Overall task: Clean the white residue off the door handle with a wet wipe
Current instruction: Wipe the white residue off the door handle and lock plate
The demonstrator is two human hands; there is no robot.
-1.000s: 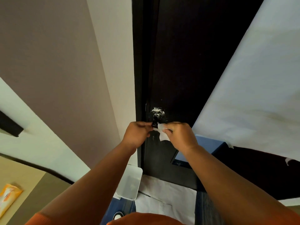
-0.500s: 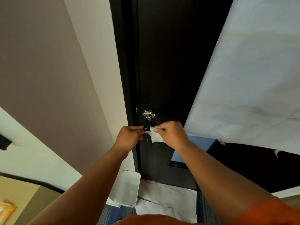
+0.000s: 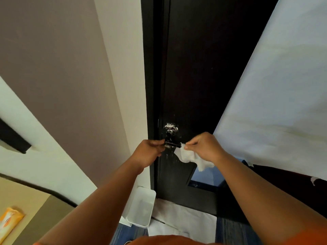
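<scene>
A black lever door handle (image 3: 172, 143) sits on the dark door (image 3: 194, 68), its round base (image 3: 170, 129) smeared with white residue. More white specks mark the door just below the lever. My left hand (image 3: 147, 153) grips the left end of the lever. My right hand (image 3: 203, 146) pinches a white wet wipe (image 3: 191, 159) at the lever's right tip. The rest of the wipe hangs loose below that hand.
A white bin (image 3: 141, 207) stands on the floor left of the door, beside white paper (image 3: 180, 221) spread on the blue carpet. White sheeting (image 3: 276, 96) covers the right side. An orange wipes pack (image 3: 8, 221) lies at the far left on a beige surface.
My right hand has slid the wipe rightwards along the lever to its tip, baring the black lever. The wipe has unfolded and hangs lower. My left hand keeps its grip.
</scene>
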